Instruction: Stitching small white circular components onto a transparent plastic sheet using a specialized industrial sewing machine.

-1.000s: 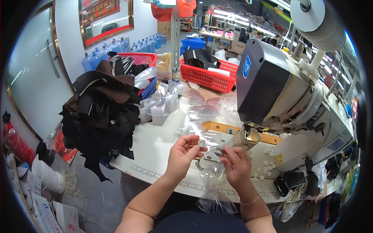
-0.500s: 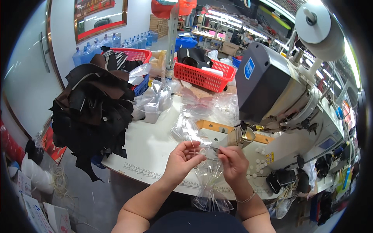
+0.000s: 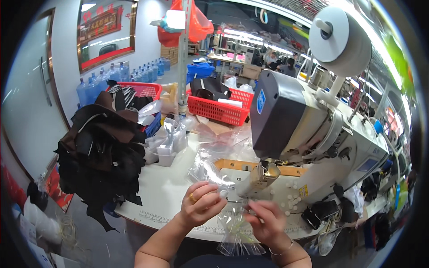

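In front of the sewing machine's post, my left hand (image 3: 202, 205) has its fingers curled, with a small white disc (image 3: 223, 194) pinched at the fingertips. My right hand (image 3: 267, 219) is just to the right and partly smeared by motion. Its thumb and fingers are drawn together, and whatever they grip is too small or blurred to name. Between and below both hands, a clear plastic sheet (image 3: 237, 236) hangs over the front table edge. I cannot tell whether either hand touches it. Several white discs (image 3: 290, 196) lie scattered right of my right hand.
The sewing machine (image 3: 286, 116) with a large white thread cone (image 3: 342, 42) fills the right. Black and brown cut pieces (image 3: 100, 161) are heaped at the left. Crumpled clear bags (image 3: 167, 143) and a red basket (image 3: 219, 109) stand behind; a black pouch (image 3: 321, 213) lies front right.
The view has shifted, so the scene sits further left. My left hand has turned, its back now showing and the white disc at its fingertips. My right hand is moving and blurred.
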Tool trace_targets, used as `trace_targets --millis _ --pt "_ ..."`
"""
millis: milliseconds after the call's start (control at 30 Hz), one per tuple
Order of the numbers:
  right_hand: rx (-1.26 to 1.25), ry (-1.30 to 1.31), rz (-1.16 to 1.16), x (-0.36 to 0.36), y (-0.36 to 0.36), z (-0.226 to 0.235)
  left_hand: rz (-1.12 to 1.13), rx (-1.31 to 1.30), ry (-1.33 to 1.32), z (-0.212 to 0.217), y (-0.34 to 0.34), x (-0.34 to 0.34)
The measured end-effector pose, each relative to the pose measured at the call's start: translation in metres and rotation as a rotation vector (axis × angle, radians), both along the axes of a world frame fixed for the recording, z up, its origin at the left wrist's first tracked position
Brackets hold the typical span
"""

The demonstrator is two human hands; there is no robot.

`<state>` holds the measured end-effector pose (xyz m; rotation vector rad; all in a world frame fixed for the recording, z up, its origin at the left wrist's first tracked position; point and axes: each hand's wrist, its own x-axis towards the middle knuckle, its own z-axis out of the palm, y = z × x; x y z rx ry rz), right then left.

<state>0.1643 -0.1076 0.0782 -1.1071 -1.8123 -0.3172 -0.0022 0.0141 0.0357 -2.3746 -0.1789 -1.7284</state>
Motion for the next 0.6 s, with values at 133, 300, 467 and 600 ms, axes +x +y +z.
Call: trace_targets --millis 133,300,467,600 --pt "-0.137 0.081 -0.083 0.009 0.018 -0.022 0.066 -0.016 -0.079 -0.006 -0.005 0.005" --pt "-0.101 0.078 -0.104 0.005 0.025 -0.023 0.024 -0.061 -0.053 -0.005 -0.01 0.008" --pt "-0.185 0.088 -0.098 0.007 0.022 -0.023 0.035 -0.044 -0.043 -0.005 -0.013 0.012" --pt "-0.215 0.085 -0.088 0.01 0.016 -0.014 0.037 -0.018 -0.007 -0.003 -0.016 0.015"
